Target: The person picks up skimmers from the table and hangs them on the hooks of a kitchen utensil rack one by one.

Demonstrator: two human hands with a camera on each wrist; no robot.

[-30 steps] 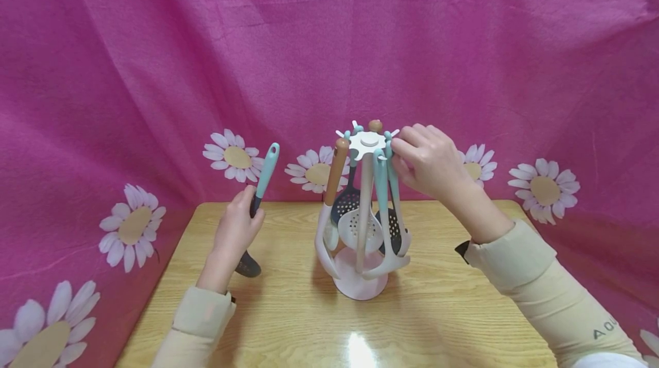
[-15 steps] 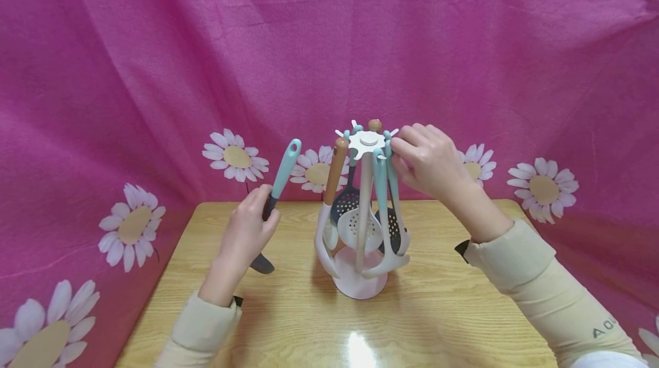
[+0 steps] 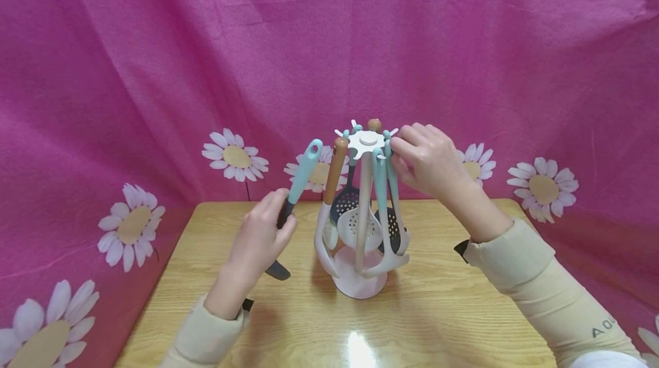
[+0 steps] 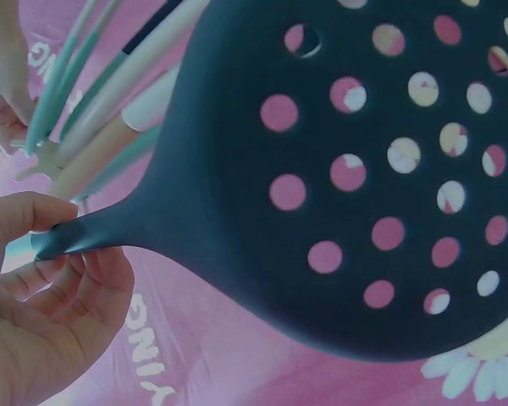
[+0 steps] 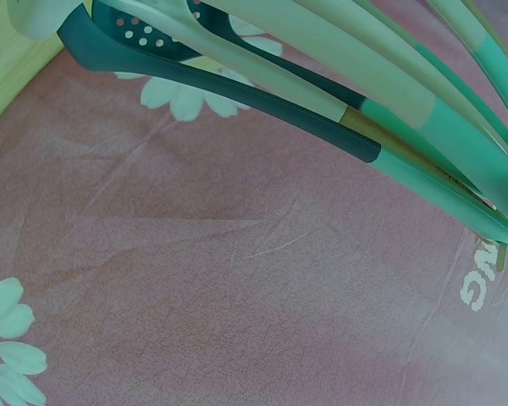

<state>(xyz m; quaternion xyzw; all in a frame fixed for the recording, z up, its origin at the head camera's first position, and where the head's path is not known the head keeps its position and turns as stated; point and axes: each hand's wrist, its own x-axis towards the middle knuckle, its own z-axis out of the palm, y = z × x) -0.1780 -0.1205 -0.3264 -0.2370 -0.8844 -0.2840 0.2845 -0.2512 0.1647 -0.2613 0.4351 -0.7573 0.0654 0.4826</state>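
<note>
A dark skimmer with a mint handle [image 3: 306,169] is gripped low on its dark neck by my left hand [image 3: 257,236], handle end up, tilted toward the rack. Its round perforated head [image 4: 224,161] fills much of the left wrist view; from the head camera only a bit shows below the hand. A white utensil rack [image 3: 368,141] stands on the table, hung round with several utensils. At its upper right, my right hand [image 3: 429,162] pinches the edge of the rack's top beside a mint handle; its fingertips are partly hidden.
On the rack hang a brown-handled white utensil [image 3: 336,173], a white skimmer [image 3: 348,240], a dark skimmer [image 3: 344,206] and a mint-handled white utensil [image 3: 380,179]. The wooden table [image 3: 453,299] meets a pink flowered cloth [image 3: 437,59] behind and at the sides.
My left hand has carried the skimmer rightward, bringing its handle end close to the brown handle on the rack. The right hand and the rack have stayed put.
</note>
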